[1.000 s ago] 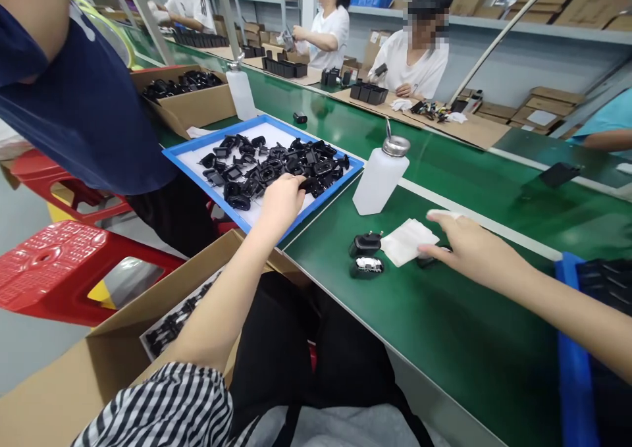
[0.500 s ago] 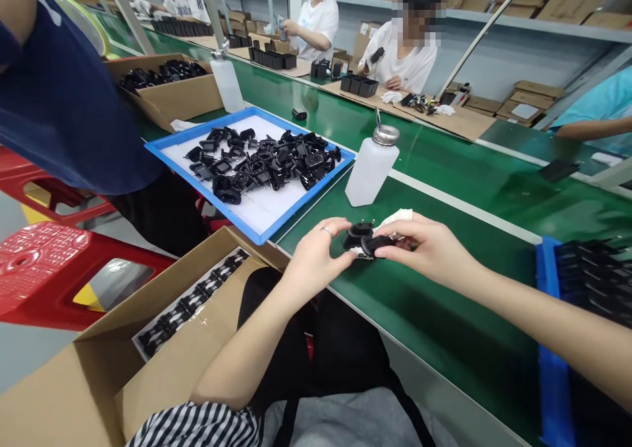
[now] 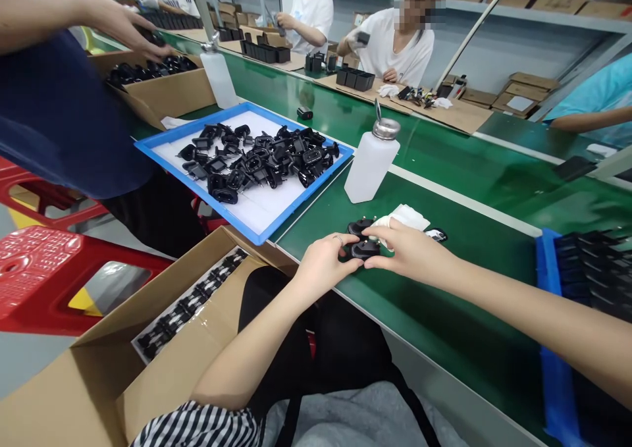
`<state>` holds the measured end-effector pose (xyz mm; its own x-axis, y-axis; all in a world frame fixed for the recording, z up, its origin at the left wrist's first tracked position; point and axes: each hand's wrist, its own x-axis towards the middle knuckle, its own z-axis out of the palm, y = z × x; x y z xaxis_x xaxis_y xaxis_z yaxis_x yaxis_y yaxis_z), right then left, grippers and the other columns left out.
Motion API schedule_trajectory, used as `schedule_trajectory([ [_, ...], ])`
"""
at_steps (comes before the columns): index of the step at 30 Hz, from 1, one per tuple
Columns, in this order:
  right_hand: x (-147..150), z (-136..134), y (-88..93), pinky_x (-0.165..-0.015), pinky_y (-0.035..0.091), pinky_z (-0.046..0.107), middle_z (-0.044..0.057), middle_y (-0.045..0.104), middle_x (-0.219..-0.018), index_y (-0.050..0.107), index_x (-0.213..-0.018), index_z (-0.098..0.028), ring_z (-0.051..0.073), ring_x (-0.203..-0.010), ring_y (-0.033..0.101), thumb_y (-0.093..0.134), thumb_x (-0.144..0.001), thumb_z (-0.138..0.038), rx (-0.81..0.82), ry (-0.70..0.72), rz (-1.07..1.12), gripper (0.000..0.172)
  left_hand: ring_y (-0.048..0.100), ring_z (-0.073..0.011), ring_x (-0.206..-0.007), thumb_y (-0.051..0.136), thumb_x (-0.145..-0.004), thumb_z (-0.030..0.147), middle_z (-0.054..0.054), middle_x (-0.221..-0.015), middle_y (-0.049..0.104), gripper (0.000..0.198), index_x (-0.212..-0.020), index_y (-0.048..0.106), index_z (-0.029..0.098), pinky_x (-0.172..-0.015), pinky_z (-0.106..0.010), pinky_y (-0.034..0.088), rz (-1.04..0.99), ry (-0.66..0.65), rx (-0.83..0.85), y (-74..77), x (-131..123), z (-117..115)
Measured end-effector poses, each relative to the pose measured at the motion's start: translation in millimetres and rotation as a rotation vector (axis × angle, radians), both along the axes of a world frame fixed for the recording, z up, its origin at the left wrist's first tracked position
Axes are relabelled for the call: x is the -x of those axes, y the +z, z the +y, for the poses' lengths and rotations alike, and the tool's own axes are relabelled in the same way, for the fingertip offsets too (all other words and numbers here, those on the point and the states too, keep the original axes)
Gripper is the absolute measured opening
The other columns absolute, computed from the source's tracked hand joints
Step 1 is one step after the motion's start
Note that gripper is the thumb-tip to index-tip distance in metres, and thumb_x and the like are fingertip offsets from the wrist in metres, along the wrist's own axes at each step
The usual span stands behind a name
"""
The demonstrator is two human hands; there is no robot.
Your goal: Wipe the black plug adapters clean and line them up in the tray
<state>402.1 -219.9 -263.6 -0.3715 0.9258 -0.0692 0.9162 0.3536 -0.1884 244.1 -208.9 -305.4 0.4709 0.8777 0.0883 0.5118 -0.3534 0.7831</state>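
Between my two hands, low over the green bench, is a black plug adapter (image 3: 364, 249). My left hand (image 3: 323, 262) pinches its left side with thumb and fingers. From the right, my right hand (image 3: 417, 248) grips the same adapter between thumb and fingertips. Just behind it sits another black plug adapter (image 3: 359, 226) with its pins up, partly covered by my fingers. A folded white cloth (image 3: 409, 217) lies behind my right hand, and beside it is a small black-and-white piece (image 3: 437, 235).
A blue-rimmed tray (image 3: 261, 233) of black plug adapters stands at left, beside a white pump bottle (image 3: 371, 164). A blue crate (image 3: 549, 282) is at right, an open carton (image 3: 99, 374) by my legs. A co-worker's hand (image 3: 123, 29) reaches over a box at far left.
My right hand has moved slightly left, bringing its black piece against my left hand. The cloth and the black-and-white piece now show more. A co-worker's hands have come into view at upper left.
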Motion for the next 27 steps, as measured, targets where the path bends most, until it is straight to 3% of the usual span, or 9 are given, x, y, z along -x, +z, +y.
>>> schedule_trajectory([
  [8, -6.5, 4.1, 0.9, -0.056, 0.041, 0.024, 0.005, 0.056, -0.073, 0.057, -0.092, -0.015, 0.017, -0.066, 0.054, 0.056, -0.068, -0.031, 0.049, 0.044, -0.043, 0.028, 0.054, -0.0123, -0.061, 0.058, -0.061, 0.032, 0.001, -0.075, 0.06, 0.034, -0.093, 0.056, 0.021, -0.057, -0.022, 0.041, 0.081, -0.029, 0.043, 5.4, 2.3, 5.5],
  [12, -3.8, 7.2, 3.0, -0.054, 0.04, 0.025, 0.006, 0.057, -0.071, 0.059, -0.089, -0.014, 0.018, -0.063, 0.055, 0.055, -0.069, -0.033, 0.032, 0.096, -0.179, 0.028, 0.056, -0.016, -0.064, 0.054, -0.066, 0.031, -0.001, -0.067, 0.061, 0.024, -0.087, 0.06, 0.022, -0.056, -0.023, 0.04, 0.263, -0.103, 0.035, 20.0, -1.2, 10.3],
  [18, 4.7, 17.8, 13.4, -0.053, 0.038, 0.024, 0.007, 0.058, -0.074, 0.06, -0.08, -0.013, 0.019, -0.066, 0.055, 0.057, -0.067, -0.03, 0.138, 0.175, -0.319, 0.022, 0.056, -0.0208, -0.06, 0.062, -0.057, 0.021, -0.007, -0.065, 0.06, 0.012, -0.068, 0.062, 0.016, -0.049, -0.025, 0.039, 0.638, -0.104, -0.051, 48.0, -20.3, 16.4],
  [22, 9.9, 23.0, 17.1, -0.05, 0.037, 0.024, 0.006, 0.059, -0.069, 0.06, -0.072, -0.014, 0.019, -0.065, 0.056, 0.058, -0.066, -0.028, 0.188, 0.194, -0.37, 0.015, 0.057, -0.0222, -0.062, 0.059, -0.06, 0.02, -0.009, -0.067, 0.059, 0.014, -0.073, 0.061, 0.014, -0.05, -0.026, 0.04, 0.686, -0.1, -0.024, 54.4, -29.4, 17.4],
  [27, 7.7, 25.3, 13.9, -0.044, 0.033, 0.024, 0.004, 0.058, -0.06, 0.059, -0.064, -0.015, 0.019, -0.057, 0.055, 0.059, -0.064, -0.03, 0.156, 0.192, -0.361, 0.015, 0.057, -0.0208, -0.063, 0.063, -0.055, 0.016, -0.006, -0.063, 0.058, 0.011, -0.066, 0.06, 0.015, -0.055, -0.026, 0.042, 0.661, -0.101, 0.068, 55.2, -35.7, 21.9],
])
